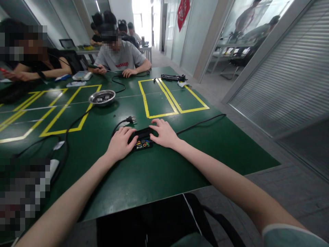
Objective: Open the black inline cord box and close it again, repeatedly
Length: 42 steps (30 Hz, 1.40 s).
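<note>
An opened black power adapter (144, 145) lies on the green table, its circuit board with small coils facing up. A long black cover (143, 132) sits along its far side, tilted; whether the two touch I cannot tell. My left hand (121, 143) closes around the left end of the adapter, thumb at the board's edge. My right hand (165, 133) holds the right end of the cover between thumb and fingers, with one fingertip reaching out past it. A black cord with a plug (130, 119) lies beyond my left hand, and another cable (200, 123) runs off to the right.
A metal bowl (102, 98) with small parts stands farther left. Yellow tape rectangles (146, 103) mark the table. A folded black tripod (173, 78) lies at the far edge. Across the table a person in a grey shirt (125, 56) works with a tool; another sits at left.
</note>
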Tool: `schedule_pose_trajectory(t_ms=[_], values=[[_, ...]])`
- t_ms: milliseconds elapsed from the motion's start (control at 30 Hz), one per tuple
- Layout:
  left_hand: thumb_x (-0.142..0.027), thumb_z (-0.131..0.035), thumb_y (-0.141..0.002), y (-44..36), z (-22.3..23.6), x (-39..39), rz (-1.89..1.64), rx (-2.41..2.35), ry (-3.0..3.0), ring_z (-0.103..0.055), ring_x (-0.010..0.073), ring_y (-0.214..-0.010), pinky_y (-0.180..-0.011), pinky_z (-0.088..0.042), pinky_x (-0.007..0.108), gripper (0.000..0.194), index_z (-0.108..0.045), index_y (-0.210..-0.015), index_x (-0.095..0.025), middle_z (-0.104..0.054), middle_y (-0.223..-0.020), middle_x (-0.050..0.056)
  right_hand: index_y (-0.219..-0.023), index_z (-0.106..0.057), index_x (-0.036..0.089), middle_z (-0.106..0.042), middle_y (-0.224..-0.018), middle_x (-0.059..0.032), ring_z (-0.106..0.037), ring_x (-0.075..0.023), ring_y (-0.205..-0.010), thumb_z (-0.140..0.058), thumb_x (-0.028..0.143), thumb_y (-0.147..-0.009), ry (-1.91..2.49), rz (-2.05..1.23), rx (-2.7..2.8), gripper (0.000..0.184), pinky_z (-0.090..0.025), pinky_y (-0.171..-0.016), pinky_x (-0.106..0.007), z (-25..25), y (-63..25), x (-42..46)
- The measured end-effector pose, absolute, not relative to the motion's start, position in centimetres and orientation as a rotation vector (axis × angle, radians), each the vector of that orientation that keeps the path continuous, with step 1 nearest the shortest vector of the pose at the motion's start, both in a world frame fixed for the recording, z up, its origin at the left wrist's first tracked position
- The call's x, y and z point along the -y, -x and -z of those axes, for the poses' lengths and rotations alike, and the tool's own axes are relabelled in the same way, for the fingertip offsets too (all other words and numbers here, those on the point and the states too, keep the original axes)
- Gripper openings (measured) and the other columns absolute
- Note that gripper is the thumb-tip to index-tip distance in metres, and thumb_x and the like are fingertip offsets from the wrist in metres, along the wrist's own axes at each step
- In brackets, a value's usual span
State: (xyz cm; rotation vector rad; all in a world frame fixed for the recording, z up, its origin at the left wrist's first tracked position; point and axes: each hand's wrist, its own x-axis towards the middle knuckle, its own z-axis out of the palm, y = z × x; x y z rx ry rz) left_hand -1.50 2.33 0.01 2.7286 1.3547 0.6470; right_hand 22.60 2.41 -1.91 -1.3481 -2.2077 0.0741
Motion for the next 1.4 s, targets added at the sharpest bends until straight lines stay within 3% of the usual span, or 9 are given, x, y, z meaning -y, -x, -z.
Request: schedule_pose_trajectory(t_ms=[133, 267, 400, 667, 800, 967, 1133, 1267, 1400], values=[[-0.040, -0.051, -0.100, 1.7, -0.2, -2.2, -0.709, -1.307, -2.568, -0.064, 0.0282, -0.104, -0.094, -0.054, 0.044, 0.029, -0.065, -0.113, -0.018, -0.070, -0.107, 0.010, -0.102, -0.071, 0.018, -0.067, -0.120, -0.0119, -0.059, -0.0283, -0.112, -0.071, 0.027, -0.088, 1.197, -0.225, 2.167, 0.016, -0.049, -0.098, -0.047, 1.9, -23.0, -2.5], [-0.040, -0.055, -0.097, 1.9, -0.3, -2.0, -0.773, -1.262, -2.420, -0.065, 0.0238, -0.090, -0.079, -0.056, 0.037, 0.031, -0.064, -0.116, -0.018, -0.068, -0.098, 0.007, -0.095, -0.065, 0.020, -0.069, -0.104, -0.0072, -0.061, -0.0243, -0.099, -0.075, 0.023, -0.085, 1.104, -0.379, 2.102, 0.015, -0.051, -0.090, -0.041, 1.7, -23.6, -2.3], [-0.034, -0.057, -0.096, 2.1, -0.6, -1.8, -0.874, -1.133, -2.344, -0.065, 0.0196, -0.084, -0.070, -0.055, 0.032, 0.028, -0.065, -0.117, -0.018, -0.068, -0.104, 0.007, -0.090, -0.061, 0.021, -0.070, -0.098, -0.0050, -0.063, -0.0221, -0.093, -0.070, 0.019, -0.086, 1.033, -0.485, 2.098, 0.010, -0.051, -0.086, -0.038, 1.5, -23.9, -1.9], [-0.025, -0.060, -0.093, 2.2, -1.2, -1.0, -0.933, -0.970, -2.305, -0.066, 0.0164, -0.081, -0.075, -0.058, 0.030, 0.023, -0.070, -0.112, -0.018, -0.070, -0.105, 0.007, -0.104, -0.055, 0.022, -0.070, -0.096, -0.0025, -0.069, -0.0185, -0.088, -0.062, 0.021, -0.089, 0.888, -0.782, 1.976, 0.016, -0.057, -0.084, -0.035, 1.1, -23.6, -1.1], [-0.023, -0.066, -0.086, 2.4, -1.7, -0.6, -0.918, -0.893, -2.355, -0.065, 0.0175, -0.083, -0.078, -0.057, 0.031, 0.019, -0.067, -0.104, -0.018, -0.070, -0.102, 0.006, -0.104, -0.059, 0.021, -0.069, -0.098, -0.0041, -0.067, -0.0185, -0.086, -0.062, 0.019, -0.088, 0.805, -0.771, 2.042, 0.016, -0.057, -0.082, -0.035, 1.0, -23.6, -0.9], [-0.034, -0.085, -0.074, 2.3, -1.5, -0.3, -0.820, -0.847, -2.391, -0.066, 0.0242, -0.103, -0.087, -0.057, 0.036, 0.040, -0.062, -0.104, -0.020, -0.067, -0.112, 0.008, -0.096, -0.056, 0.021, -0.065, -0.101, -0.0063, -0.063, -0.0200, -0.091, -0.060, 0.011, -0.079, 0.649, -0.721, 2.135, 0.020, -0.054, -0.083, -0.036, 0.6, -23.6, -0.6], [-0.028, -0.078, -0.081, 2.2, -1.1, -0.2, -0.769, -0.884, -2.378, -0.067, 0.0198, -0.090, -0.082, -0.055, 0.033, 0.027, -0.060, -0.100, -0.021, -0.071, -0.105, 0.005, -0.094, -0.052, 0.022, -0.066, -0.111, -0.0085, -0.064, -0.0212, -0.097, -0.062, 0.013, -0.075, 0.634, -0.731, 2.192, 0.024, -0.053, -0.086, -0.036, 0.3, -23.6, -0.3], [-0.031, -0.076, -0.083, 2.2, -1.2, -0.1, -0.771, -0.880, -2.393, -0.069, 0.0218, -0.096, -0.088, -0.055, 0.035, 0.022, -0.059, -0.093, -0.021, -0.072, -0.106, 0.006, -0.092, -0.052, 0.023, -0.069, -0.108, -0.0080, -0.066, -0.0221, -0.096, -0.066, 0.018, -0.078, 0.680, -0.690, 2.224, 0.021, -0.053, -0.087, -0.037, 0.3, -23.4, 0.0], [-0.030, -0.075, -0.084, 2.1, -1.2, 0.0, -0.744, -0.889, -2.439, -0.070, 0.0230, -0.097, -0.088, -0.056, 0.037, 0.024, -0.064, -0.104, -0.021, -0.074, -0.106, 0.007, -0.096, -0.055, 0.022, -0.070, -0.104, -0.0070, -0.065, -0.0225, -0.093, -0.067, 0.020, -0.080, 0.758, -0.628, 2.255, 0.021, -0.054, -0.085, -0.037, 0.3, -23.3, 0.1]])
